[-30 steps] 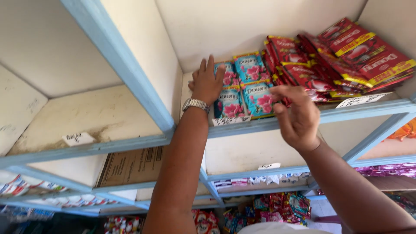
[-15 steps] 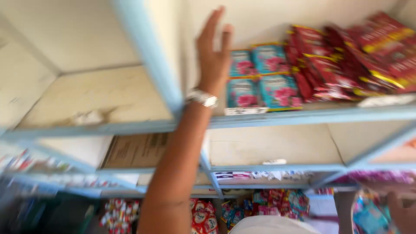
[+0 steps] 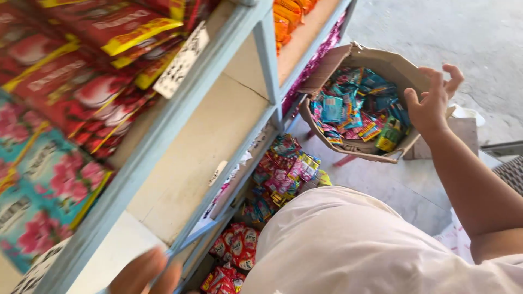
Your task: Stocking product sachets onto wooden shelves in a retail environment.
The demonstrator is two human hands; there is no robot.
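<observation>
Sachets (image 3: 357,106), small and flat in blue, pink and green foil, fill an open cardboard box (image 3: 376,65) standing on the floor right of the shelving. We judge them light, limp and slippery; best pinched by a sealed edge, several at once. Our right hand (image 3: 433,100) hovers at the box's right rim, fingers spread, holding nothing. Our left hand (image 3: 144,272) shows only blurred at the bottom edge near the blue shelf rail (image 3: 180,114); we cannot tell its state. Red-and-yellow packets (image 3: 92,60) crowd the upper shelf above a white price tag (image 3: 182,60); teal floral packets (image 3: 38,190) sit left.
</observation>
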